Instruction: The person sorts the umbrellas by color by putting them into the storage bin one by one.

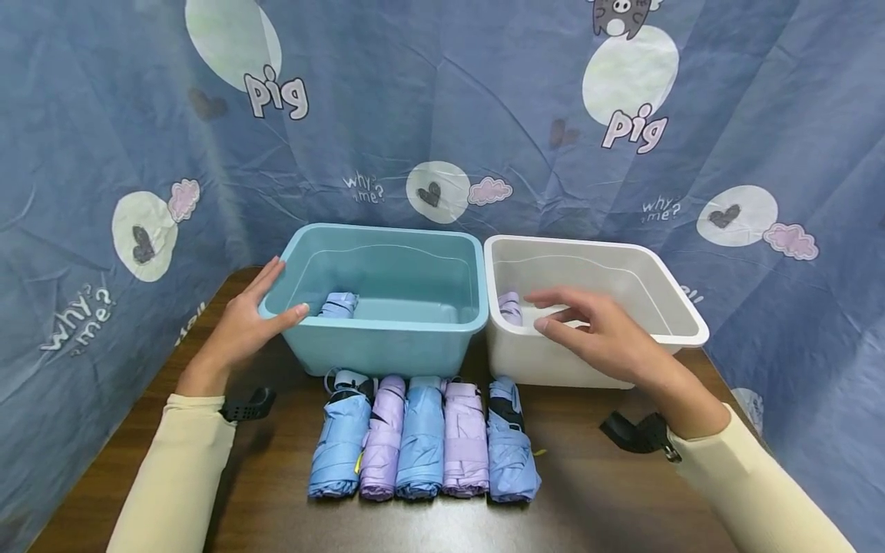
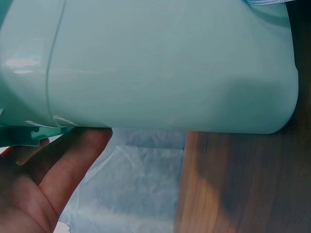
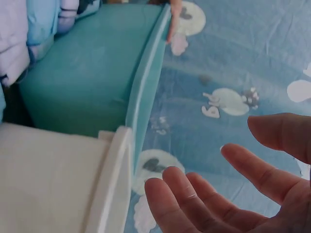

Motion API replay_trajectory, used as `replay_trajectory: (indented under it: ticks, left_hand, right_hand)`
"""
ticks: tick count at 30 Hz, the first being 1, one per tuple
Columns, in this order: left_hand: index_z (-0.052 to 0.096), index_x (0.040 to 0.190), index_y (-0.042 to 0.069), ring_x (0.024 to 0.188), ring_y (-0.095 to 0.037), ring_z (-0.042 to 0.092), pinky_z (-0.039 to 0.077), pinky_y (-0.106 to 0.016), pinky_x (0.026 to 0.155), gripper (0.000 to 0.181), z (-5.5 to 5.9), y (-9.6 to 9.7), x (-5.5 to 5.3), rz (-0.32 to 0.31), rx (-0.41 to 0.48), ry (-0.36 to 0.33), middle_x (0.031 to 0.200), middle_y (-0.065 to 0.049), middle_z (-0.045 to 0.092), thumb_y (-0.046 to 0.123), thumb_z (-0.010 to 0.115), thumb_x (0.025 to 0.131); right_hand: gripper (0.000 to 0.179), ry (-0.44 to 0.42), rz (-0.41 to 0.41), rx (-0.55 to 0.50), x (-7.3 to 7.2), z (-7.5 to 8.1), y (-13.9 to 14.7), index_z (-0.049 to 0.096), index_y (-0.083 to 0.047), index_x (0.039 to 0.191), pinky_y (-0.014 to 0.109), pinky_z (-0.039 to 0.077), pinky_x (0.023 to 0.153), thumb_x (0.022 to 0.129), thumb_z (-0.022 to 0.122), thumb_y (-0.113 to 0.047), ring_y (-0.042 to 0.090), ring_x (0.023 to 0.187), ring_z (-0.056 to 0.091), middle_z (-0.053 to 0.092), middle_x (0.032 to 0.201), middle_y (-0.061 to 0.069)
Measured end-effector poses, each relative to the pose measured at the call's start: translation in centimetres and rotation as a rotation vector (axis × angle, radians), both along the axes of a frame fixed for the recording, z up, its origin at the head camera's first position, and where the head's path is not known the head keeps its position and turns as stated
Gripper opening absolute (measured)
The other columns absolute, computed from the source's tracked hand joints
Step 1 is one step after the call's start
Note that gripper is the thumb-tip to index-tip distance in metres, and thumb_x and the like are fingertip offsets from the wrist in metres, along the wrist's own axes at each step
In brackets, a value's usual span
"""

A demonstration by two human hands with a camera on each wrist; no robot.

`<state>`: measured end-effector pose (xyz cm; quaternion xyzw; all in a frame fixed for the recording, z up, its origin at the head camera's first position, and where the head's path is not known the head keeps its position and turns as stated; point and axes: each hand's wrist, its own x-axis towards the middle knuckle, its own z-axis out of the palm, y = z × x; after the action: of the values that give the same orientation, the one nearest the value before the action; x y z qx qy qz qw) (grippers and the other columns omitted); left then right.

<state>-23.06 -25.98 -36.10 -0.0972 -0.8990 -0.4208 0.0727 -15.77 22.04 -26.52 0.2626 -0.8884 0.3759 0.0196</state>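
Observation:
My left hand (image 1: 243, 322) rests on the near left corner of a teal plastic bin (image 1: 387, 349), fingers straight along its side and thumb over the rim. A folded blue umbrella (image 1: 339, 305) lies inside that bin at its left end. Over the near rim of a white bin (image 1: 553, 367), my right hand (image 1: 600, 326) hovers with bent, parted fingers and nothing between them. Beside its fingertips, a folded lilac umbrella (image 1: 510, 309) shows in the white bin's left end. In the right wrist view, the same hand (image 3: 243, 194) has its fingers spread.
Several folded umbrellas lie side by side before the bins, among them a light blue one (image 1: 419, 438), a lilac one (image 1: 466, 442) and a darker blue one (image 1: 512, 453). They rest on a brown wooden table (image 1: 594, 476). A blue printed cloth (image 1: 442, 92) hangs behind the bins.

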Motion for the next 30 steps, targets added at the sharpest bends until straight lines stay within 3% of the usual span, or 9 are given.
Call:
replay_trajectory:
  ticks: [7,17,23,30]
  left_hand:
    - [0.018,0.155,0.027,0.144,-0.033,0.015,0.022,-0.067,0.105,0.087,0.2,-0.2,-0.1,0.002,-0.001,0.011,0.158,0.019,0.008,0.043,0.069,0.086]
    - [0.018,0.155,0.025,0.144,-0.033,0.016,0.023,-0.067,0.104,0.088,0.1,0.0,0.0,0.004,0.004,0.002,0.159,0.017,0.009,0.042,0.070,0.086]
    - [0.018,0.155,0.028,0.144,-0.033,0.017,0.023,-0.066,0.104,0.087,0.1,0.0,-0.1,-0.001,0.011,0.007,0.158,0.019,0.009,0.041,0.069,0.087]
    - [0.019,0.155,0.027,0.144,-0.032,0.016,0.023,-0.066,0.105,0.086,-0.2,0.0,0.0,-0.004,0.015,0.007,0.158,0.018,0.010,0.041,0.070,0.086]
  right_hand:
    - [0.033,-0.023,0.044,-0.036,1.3,-1.4,-0.2,0.062,-0.013,0.127,0.037,0.053,0.085,0.094,0.063,-0.016,0.019,0.102,0.066,0.060,0.129,0.005]
    - [0.037,-0.035,0.115,-0.051,2.9,-4.6,-0.4,0.060,-0.016,0.129,0.033,0.055,0.081,0.092,0.066,-0.014,0.016,0.100,0.066,0.060,0.130,0.002]
    - [0.038,-0.014,0.109,-0.021,3.0,-6.5,-0.2,0.060,-0.015,0.128,0.035,0.054,0.084,0.091,0.068,-0.015,0.014,0.097,0.067,0.063,0.125,0.002]
    - [0.040,-0.080,0.092,-0.019,3.5,-8.7,0.1,0.060,-0.015,0.130,0.037,0.052,0.086,0.091,0.069,-0.022,0.017,0.098,0.066,0.061,0.125,0.002]
